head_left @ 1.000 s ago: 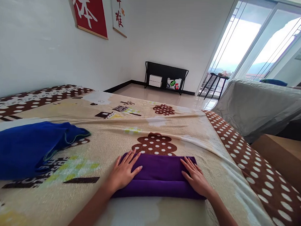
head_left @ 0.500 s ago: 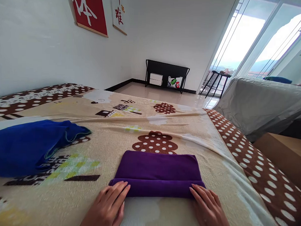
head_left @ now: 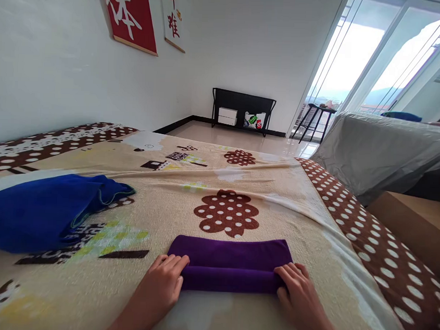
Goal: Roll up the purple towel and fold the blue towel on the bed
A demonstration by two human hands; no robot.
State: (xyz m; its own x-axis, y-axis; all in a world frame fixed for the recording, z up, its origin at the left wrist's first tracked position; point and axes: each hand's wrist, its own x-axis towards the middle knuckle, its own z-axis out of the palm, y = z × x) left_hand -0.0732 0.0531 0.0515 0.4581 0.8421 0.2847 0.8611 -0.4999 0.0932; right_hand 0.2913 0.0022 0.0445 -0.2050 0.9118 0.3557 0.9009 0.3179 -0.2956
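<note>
Head view shows left hand and right hand with fingers curled around opposite ends of the purple cloth on the printed blanket, near part apparently rolled, far strip left flat.

on the wall i read 体 in white on the red scroll; nearer the wall's far corner, the white scroll shows 难 in red, below a cut-off character. print on the bag is too small for me.
</note>
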